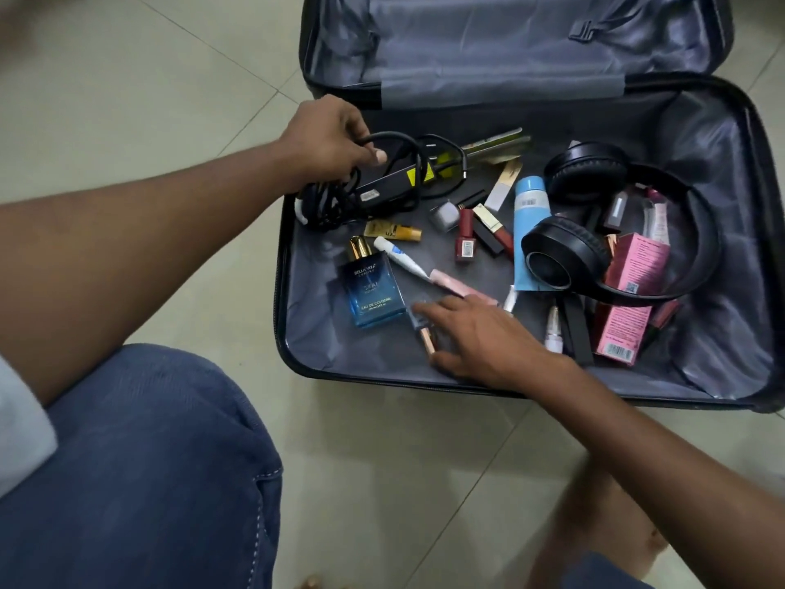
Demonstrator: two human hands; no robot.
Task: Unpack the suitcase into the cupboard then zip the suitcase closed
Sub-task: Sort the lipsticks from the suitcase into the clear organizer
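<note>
Under left grip [329, 140], black cable [399, 142].

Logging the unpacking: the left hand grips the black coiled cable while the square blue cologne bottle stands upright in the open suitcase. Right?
Not quite. In the head view the square blue cologne bottle lies flat on the grey lining of the open suitcase. The left hand does grip the black coiled cable.
</note>
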